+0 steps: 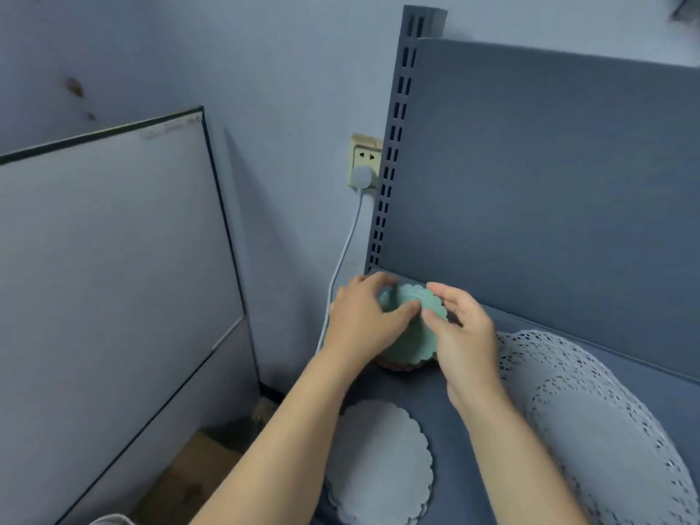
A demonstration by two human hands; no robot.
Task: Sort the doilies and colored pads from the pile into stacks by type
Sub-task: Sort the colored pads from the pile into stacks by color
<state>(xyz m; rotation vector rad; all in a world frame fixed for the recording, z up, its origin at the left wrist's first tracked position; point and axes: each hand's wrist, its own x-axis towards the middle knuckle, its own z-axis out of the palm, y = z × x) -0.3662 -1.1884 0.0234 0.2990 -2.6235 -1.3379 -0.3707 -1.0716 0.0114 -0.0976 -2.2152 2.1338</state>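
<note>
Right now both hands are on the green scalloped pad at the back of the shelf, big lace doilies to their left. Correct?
Almost. In the head view the left hand and right hand both hold the green scalloped pad at the back of the shelf, but the big lace doilies lie to their right, not left.

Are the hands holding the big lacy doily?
No, the left hand and right hand hold the green pad; the lacy doily lies beside them.

Light was dim, cool and bluish; soft shadow lay below the left grip (361,316); far edges bowed and softened.
</note>
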